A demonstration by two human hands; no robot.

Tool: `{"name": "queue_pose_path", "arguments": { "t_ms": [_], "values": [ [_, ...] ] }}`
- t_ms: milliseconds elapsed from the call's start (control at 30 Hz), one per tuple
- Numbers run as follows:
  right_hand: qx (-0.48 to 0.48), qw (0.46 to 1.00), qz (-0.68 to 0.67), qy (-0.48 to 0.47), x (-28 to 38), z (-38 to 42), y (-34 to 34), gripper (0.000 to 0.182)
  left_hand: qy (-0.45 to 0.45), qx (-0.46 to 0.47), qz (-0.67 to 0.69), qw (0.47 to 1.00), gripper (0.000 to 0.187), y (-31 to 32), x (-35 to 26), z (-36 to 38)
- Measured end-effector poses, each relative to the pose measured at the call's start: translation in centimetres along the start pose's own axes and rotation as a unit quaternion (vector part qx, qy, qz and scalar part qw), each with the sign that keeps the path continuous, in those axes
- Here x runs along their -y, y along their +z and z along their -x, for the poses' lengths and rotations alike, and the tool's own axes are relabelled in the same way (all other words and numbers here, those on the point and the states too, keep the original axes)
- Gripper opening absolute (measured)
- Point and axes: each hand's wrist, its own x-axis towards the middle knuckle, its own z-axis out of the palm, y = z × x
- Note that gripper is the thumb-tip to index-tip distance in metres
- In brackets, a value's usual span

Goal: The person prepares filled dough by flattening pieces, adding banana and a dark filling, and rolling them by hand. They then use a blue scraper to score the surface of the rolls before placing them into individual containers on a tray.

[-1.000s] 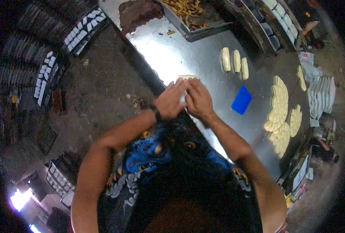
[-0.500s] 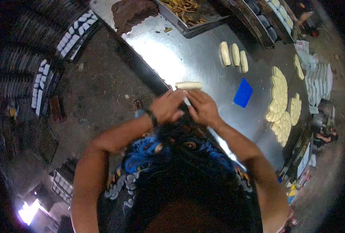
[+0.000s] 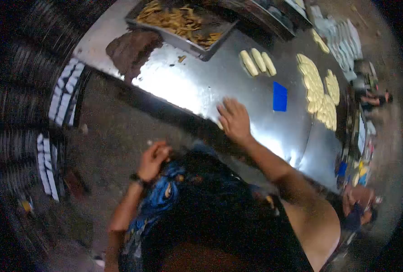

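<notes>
Fingers: right hand point(image 3: 234, 120) spread flat on the table near its front edge; left hand point(image 3: 153, 159) loosely curled, holding nothing visible, off the table.
Table: shiny steel worktable point(image 3: 197, 81).
Tray: metal tray of brown strips point(image 3: 178, 20), table's far end.
Dough: three pale dough rolls point(image 3: 257, 62) mid-table, beyond the right hand.
Scraper: blue rectangular scraper point(image 3: 279, 96), just right of the hand.

Left hand point(image 3: 154, 158) now off table point(image 3: 201, 86), seemingly.
</notes>
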Motion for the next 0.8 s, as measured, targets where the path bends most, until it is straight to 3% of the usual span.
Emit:
{"name": "queue_pose_path", "arguments": {
  "t_ms": [67,133,167,233,267,300,333,433,467,533,600,633,667,767,800],
  "values": [
    [-0.025,0.997,-0.050,0.044,-0.5,-5.4,0.5,0.048,0.003,0.018,0.038,0.999,0.041,-0.8,-1.3,-0.5],
    [-0.128,0.987,-0.042,0.089,-0.6,-9.1,1.9,0.053,-0.011,0.021,0.062,0.998,0.039,-0.6,-4.7,-1.7],
    [-0.177,0.978,-0.037,0.105,-0.9,-9.7,1.9,0.056,0.035,0.027,0.013,0.999,0.038,-0.5,-5.8,-3.0],
    [-0.059,0.987,-0.091,0.117,-0.3,-7.6,0.7,0.062,0.130,0.029,-0.081,0.988,0.037,-0.6,-7.8,-5.0],
    [-0.002,0.986,-0.118,0.116,0.0,-6.5,-0.2,0.065,0.142,0.010,-0.060,0.988,0.032,-0.3,-9.1,-5.4],
    [0.022,0.981,-0.180,0.064,-0.6,-4.9,-1.3,0.071,0.155,0.001,-0.033,0.987,0.030,-0.1,-9.7,-6.0],
    [-0.026,0.989,-0.145,0.009,-0.8,-3.3,-1.9,0.073,0.168,-0.007,-0.004,0.986,0.029,0.2,-10.0,-6.5],
    [0.043,0.970,-0.235,-0.036,-4.2,-1.6,-1.8,0.050,0.181,-0.020,-0.011,0.983,0.022,2.5,-9.1,-9.2],
    [0.118,0.965,-0.228,-0.060,-5.2,-2.5,-2.8,0.036,0.163,-0.021,-0.026,0.986,0.022,3.9,-8.9,-10.1],
    [-0.034,0.963,-0.247,-0.100,-7.7,-3.6,-4.8,0.033,0.137,-0.013,-0.048,0.989,0.017,6.9,-10.6,-10.9],
    [-0.180,0.945,-0.235,-0.138,-10.4,-5.8,-9.8,0.034,0.301,-0.028,-0.248,0.920,0.020,8.6,-9.1,-13.7],
    [-0.283,0.943,-0.154,-0.085,-12.8,-6.4,-10.9,0.036,0.374,-0.035,-0.343,0.861,0.021,9.5,-8.0,-15.0],
    [-0.342,0.930,-0.135,0.002,-14.4,-7.0,-13.5,0.034,0.379,-0.020,-0.336,0.862,0.036,10.8,-7.5,-15.6],
    [-0.562,0.789,-0.186,0.163,-21.4,-8.9,-11.8,0.037,0.294,0.104,-0.556,0.771,0.057,12.4,-5.1,-18.6],
    [-0.424,0.872,-0.164,0.181,-24.8,-8.0,-8.7,0.036,0.263,0.135,-0.621,0.726,0.067,12.8,-4.8,-19.1]
  ]
}}
